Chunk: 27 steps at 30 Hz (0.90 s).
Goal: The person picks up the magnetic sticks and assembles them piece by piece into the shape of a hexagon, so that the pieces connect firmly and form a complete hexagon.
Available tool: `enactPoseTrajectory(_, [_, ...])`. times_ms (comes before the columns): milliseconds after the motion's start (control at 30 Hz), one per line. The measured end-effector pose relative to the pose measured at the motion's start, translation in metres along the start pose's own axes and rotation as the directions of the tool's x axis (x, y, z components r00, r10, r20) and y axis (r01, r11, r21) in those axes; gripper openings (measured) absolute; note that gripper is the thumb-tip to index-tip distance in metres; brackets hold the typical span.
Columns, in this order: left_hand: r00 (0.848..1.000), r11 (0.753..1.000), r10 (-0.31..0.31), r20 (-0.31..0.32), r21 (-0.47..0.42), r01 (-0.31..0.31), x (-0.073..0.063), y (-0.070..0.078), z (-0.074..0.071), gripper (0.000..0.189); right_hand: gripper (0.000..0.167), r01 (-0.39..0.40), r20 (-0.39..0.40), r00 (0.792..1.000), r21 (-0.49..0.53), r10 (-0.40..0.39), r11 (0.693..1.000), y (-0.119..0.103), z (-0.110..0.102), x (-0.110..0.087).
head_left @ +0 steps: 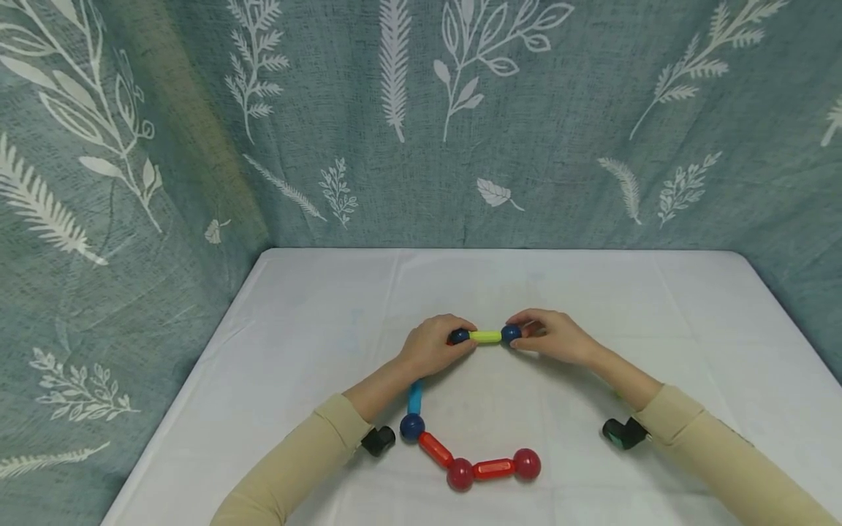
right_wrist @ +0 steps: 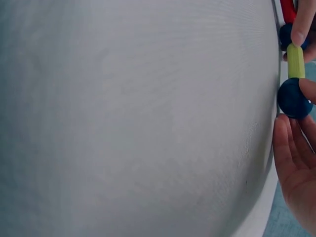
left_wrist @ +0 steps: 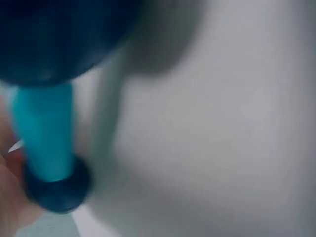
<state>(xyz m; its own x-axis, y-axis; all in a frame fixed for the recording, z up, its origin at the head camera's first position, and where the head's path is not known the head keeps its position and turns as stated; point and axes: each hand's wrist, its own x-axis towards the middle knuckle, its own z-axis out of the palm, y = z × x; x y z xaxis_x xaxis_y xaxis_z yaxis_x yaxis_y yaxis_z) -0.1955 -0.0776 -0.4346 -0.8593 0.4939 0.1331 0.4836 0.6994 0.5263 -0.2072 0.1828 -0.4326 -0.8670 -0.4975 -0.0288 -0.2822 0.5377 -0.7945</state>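
Observation:
A chain of magnetic rods and balls curves over the white table. At its far side my left hand (head_left: 433, 346) holds a dark blue ball (head_left: 460, 336), partly hidden by the fingers. A yellow-green rod (head_left: 485, 337) joins that ball to another dark blue ball (head_left: 511, 334), which my right hand (head_left: 555, 337) pinches between thumb and fingers. Beneath the left wrist a light blue rod (head_left: 414, 398) runs to a blue ball (head_left: 411, 428). In the right wrist view a red rod (right_wrist: 288, 11) meets the ball in the left hand.
From the near blue ball, a red rod (head_left: 435, 449), a red ball (head_left: 460, 475), a second red rod (head_left: 493, 469) and a red end ball (head_left: 527, 464) lie on the white tablecloth (head_left: 658, 307). Behind hangs a green leaf-patterned curtain (head_left: 421, 190). Black wrist cameras jut from both sleeves.

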Motion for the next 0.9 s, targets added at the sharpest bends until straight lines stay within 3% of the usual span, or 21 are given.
enactPoseTrajectory(233, [0.987,0.988,0.022,0.157,0.147,-0.045,0.016,0.018,-0.013,0.031,0.04,-0.016,0.007,1.0,0.009,0.016,1.0,0.002,0.0,-0.001])
enactPoseTrajectory(533, [0.937,0.977,0.002,0.35,0.201,-0.077,0.047,0.042,-0.008,0.045,0.044,-0.023,0.03,0.999,-0.016,0.024,1.0,0.005,-0.006,-0.008])
enactPoseTrajectory(667, [0.927,0.977,0.018,0.376,0.191,-0.097,0.052,0.042,-0.002,0.045,0.038,-0.021,0.032,0.999,-0.056,0.023,0.998,0.009,-0.019,-0.025])
enactPoseTrajectory(900, [0.936,0.988,0.032,0.35,0.13,-0.083,0.052,0.036,0.004,0.043,0.03,0.021,0.099,0.995,-0.182,-0.003,0.983,0.014,-0.057,-0.07])
